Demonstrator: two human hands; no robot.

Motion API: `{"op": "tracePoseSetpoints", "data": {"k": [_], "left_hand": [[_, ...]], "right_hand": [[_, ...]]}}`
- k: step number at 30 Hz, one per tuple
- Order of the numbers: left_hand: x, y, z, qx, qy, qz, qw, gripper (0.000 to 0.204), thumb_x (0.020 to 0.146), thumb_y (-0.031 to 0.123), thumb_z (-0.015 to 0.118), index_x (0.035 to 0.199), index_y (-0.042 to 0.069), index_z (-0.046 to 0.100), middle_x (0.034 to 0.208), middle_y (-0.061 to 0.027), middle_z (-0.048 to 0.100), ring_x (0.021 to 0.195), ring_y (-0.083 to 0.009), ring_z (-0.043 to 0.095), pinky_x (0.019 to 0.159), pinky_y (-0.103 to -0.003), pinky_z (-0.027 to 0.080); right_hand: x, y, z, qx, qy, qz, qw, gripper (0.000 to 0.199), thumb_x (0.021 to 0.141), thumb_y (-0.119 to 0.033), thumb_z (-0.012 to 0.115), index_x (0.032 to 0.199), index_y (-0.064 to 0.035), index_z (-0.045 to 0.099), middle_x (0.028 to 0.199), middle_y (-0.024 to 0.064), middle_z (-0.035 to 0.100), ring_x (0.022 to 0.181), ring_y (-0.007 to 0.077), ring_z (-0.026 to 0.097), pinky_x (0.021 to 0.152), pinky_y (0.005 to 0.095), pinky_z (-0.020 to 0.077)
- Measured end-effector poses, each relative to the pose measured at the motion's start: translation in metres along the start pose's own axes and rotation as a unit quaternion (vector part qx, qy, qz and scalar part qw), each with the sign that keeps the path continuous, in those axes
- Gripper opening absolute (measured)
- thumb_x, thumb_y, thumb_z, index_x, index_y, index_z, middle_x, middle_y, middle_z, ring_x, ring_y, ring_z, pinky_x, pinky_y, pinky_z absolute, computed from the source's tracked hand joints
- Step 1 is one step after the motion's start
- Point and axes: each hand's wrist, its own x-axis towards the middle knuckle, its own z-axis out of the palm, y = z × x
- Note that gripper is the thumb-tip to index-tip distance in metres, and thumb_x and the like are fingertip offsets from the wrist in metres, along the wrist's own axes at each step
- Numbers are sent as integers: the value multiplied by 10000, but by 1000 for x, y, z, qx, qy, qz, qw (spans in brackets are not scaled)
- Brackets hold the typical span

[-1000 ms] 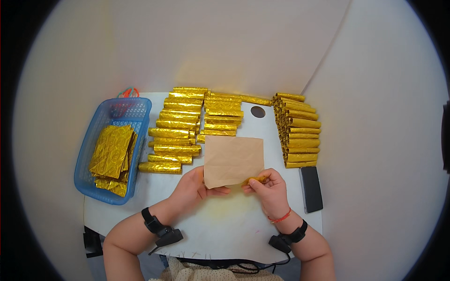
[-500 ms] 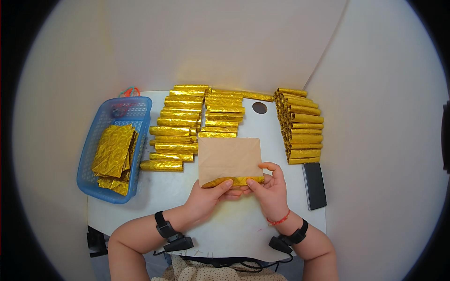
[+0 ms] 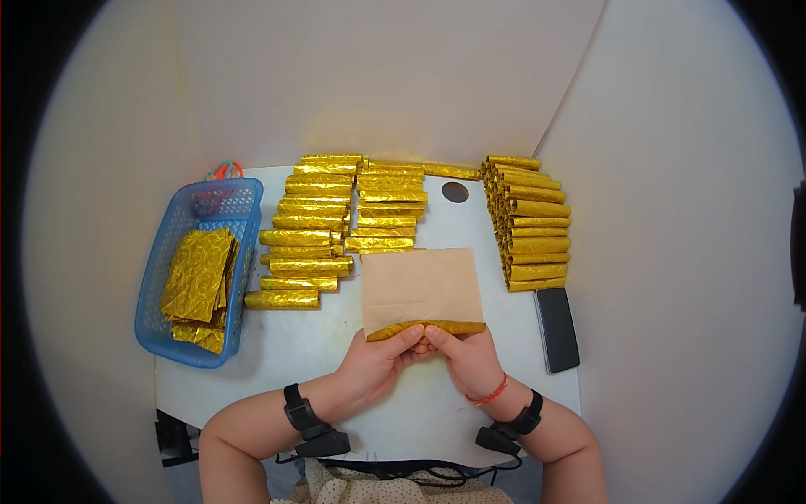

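Observation:
A sheet of gold foil paper (image 3: 421, 286) is held between both hands, its plain beige side facing up. Its near edge is turned over into a narrow gold roll (image 3: 457, 328). My left hand (image 3: 388, 357) grips that rolled edge, thumb on top and fingers curled beneath. Close beside it, my right hand (image 3: 463, 357) pinches the same edge, the two thumbs almost meeting at the middle. Most of the fingertips are hidden under the paper. Beyond the sheet, finished-looking gold paper rolls (image 3: 312, 220) lie in stacked rows.
At the left stands a blue plastic basket (image 3: 151, 338) with gold foil sheets (image 3: 197, 273). More gold rolls (image 3: 537, 227) are piled at the right, with a dark phone (image 3: 557, 331) nearer me. A round hole (image 3: 455, 192) pierces the white table (image 3: 495, 437).
My right hand has moved in toward the left, its raised index finger now curled down. The thumbs have come together, and the rolled edge now spans the sheet's width. The view has shifted slightly.

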Motion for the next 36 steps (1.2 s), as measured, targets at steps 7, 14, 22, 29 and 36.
{"op": "tracePoseSetpoints", "data": {"k": [7,14,22,29,36], "left_hand": [[1,9,-5,37,38,10,999,267,1073,215,639,1213,-11,667,1059,-106,731,925,-180,684,893,-343,576],[5,15,-17,48,-10,55,997,509,1150,404,417,1268,-44,627,1154,-153,712,965,-220,680,958,-391,545],[6,17,-17,39,-54,84,994,572,1147,454,384,1333,-45,593,1206,-154,699,980,-236,682,958,-400,547],[-4,8,-1,267,-84,101,955,368,1107,348,567,1312,50,636,1160,-77,710,1028,-183,660,927,-350,535],[2,-2,-6,112,-57,42,991,274,1119,288,559,1112,38,673,946,-14,678,821,-98,590,760,-254,497]], "right_hand": [[4,2,-17,4,29,-4,1000,259,999,-213,758,1133,0,699,964,48,722,811,130,650,736,284,520],[5,1,-18,3,23,0,1000,463,1142,-382,475,1178,40,662,928,115,725,830,196,697,787,336,553],[8,-4,-20,31,-55,-2,998,691,1137,-546,283,1287,45,609,1019,163,735,932,244,721,872,382,568],[1,4,-15,-66,-47,-58,995,656,1152,-502,312,1168,52,663,966,123,734,899,210,707,855,348,558],[-4,0,-12,-155,-37,-71,985,571,1164,-410,364,1083,52,690,931,118,743,849,209,712,810,335,568]]}}
